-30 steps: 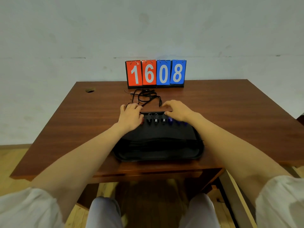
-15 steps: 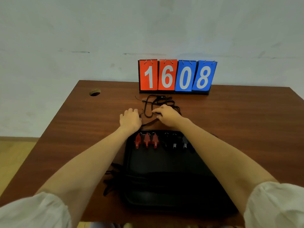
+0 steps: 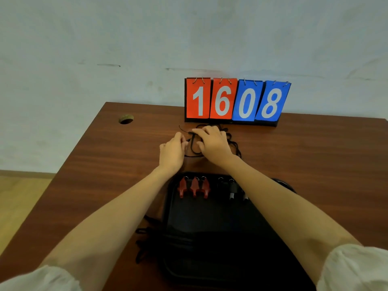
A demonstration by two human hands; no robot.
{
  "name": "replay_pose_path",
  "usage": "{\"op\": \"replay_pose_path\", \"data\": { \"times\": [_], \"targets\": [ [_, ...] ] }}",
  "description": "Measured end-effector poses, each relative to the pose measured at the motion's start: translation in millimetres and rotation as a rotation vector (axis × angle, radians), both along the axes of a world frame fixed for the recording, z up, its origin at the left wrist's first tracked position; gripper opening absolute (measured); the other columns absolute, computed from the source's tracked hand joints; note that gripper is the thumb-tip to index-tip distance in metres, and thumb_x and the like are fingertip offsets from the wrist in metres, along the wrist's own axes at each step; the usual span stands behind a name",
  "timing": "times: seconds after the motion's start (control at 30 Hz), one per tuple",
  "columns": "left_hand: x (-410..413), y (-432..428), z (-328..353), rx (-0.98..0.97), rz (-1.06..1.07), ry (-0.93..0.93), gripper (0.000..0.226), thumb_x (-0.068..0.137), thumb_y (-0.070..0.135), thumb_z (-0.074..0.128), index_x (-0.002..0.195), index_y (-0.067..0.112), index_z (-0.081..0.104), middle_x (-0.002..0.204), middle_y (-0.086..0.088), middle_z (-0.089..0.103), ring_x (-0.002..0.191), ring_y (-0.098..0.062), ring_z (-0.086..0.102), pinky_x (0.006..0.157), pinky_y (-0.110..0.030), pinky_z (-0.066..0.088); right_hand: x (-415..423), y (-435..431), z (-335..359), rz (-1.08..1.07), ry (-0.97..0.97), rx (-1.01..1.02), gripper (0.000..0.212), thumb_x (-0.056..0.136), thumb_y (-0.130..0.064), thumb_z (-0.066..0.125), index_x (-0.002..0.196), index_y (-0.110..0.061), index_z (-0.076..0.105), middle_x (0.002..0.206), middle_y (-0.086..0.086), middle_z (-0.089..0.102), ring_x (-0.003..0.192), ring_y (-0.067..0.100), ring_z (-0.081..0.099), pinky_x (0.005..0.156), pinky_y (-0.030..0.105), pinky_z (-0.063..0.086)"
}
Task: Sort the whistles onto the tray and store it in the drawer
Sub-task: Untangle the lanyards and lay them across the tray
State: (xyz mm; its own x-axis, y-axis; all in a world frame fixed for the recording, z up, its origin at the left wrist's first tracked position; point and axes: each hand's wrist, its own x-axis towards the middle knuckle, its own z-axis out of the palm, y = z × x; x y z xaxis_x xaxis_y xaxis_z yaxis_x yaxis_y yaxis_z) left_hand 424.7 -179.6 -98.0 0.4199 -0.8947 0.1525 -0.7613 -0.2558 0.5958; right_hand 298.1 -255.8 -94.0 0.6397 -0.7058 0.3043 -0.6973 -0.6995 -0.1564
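Head view: brown wooden table against a pale wall; both hands' grip on black cords unclear.

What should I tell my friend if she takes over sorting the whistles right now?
Left hand and right hand: both beyond the tray, on the tangle of black cords; grip unclear.
Tray: on the desk, near the front edge.
Done: three red whistles lined up at the tray's far end, dark whistles beside them.
Left: sort out the cords, then put the tray in the drawer, which is out of view.
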Motion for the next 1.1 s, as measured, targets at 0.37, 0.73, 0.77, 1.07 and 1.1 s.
{"op": "replay_pose_path", "data": {
  "times": [0.37, 0.73, 0.77, 1.07, 1.1],
  "targets": [
    [-37.2, 24.5, 69.9, -0.191, -0.094, 0.0, 0.016, 0.095, 0.023, 0.05, 0.101, 0.016, 0.062, 0.099, -0.001, 0.07, 0.093, -0.022, 0.063, 0.082, -0.037, 0.048, -41.1, 29.5, 84.4, -0.034, 0.125, -0.15, 0.033, 0.101, -0.029, 0.038, 0.121, -0.02, 0.061, 0.116, 0.003, 0.062, 0.117, 0.024, 0.044, 0.1, 0.038, 0.028],
    [-67.5, 49.9, 138.5, -0.219, -0.153, -0.147, 0.028, 0.099, 0.022, 0.044, 0.109, 0.008, 0.067, 0.099, -0.008, 0.069, 0.092, -0.026, 0.062, 0.083, -0.039, 0.049, -128.7, 42.6, 176.4, -0.305, -0.067, -0.279, 0.028, 0.1, -0.021, 0.04, 0.113, -0.019, 0.065, 0.108, 0.005, 0.066, 0.112, 0.027, 0.049, 0.105, 0.041, 0.024],
    [-67.3, 53.0, 142.8, -0.226, -0.145, -0.164, 0.029, 0.099, 0.021, 0.044, 0.112, 0.008, 0.066, 0.102, -0.009, 0.069, 0.095, -0.026, 0.062, 0.086, -0.04, 0.049, -137.2, 43.6, 182.0, -0.316, -0.108, -0.285, 0.028, 0.1, -0.021, 0.04, 0.113, -0.018, 0.065, 0.106, 0.005, 0.066, 0.111, 0.027, 0.05, 0.104, 0.041, 0.024],
    [-56.5, 82.0, 165.1, -0.27, -0.087, -0.09, 0.035, 0.101, 0.017, 0.035, 0.126, 0.006, 0.056, 0.113, -0.016, 0.06, 0.105, -0.028, 0.058, 0.084, -0.029, 0.042, -196.8, 54.1, 196.3, -0.414, -0.318, -0.222, 0.03, 0.099, -0.009, 0.037, 0.115, -0.015, 0.061, 0.091, 0.005, 0.069, 0.092, 0.026, 0.062, 0.103, 0.041, 0.029],
    [-55.6, 85.2, 165.2, -0.277, -0.081, -0.07, 0.034, 0.1, 0.017, 0.035, 0.125, 0.005, 0.056, 0.114, -0.016, 0.061, 0.106, -0.027, 0.057, 0.085, -0.029, 0.042, -201.6, 58.2, 192.3, -0.407, -0.347, -0.202, 0.028, 0.098, -0.009, 0.037, 0.116, -0.014, 0.059, 0.089, 0.005, 0.07, 0.088, 0.026, 0.063, 0.106, 0.041, 0.028]
  ]
}}
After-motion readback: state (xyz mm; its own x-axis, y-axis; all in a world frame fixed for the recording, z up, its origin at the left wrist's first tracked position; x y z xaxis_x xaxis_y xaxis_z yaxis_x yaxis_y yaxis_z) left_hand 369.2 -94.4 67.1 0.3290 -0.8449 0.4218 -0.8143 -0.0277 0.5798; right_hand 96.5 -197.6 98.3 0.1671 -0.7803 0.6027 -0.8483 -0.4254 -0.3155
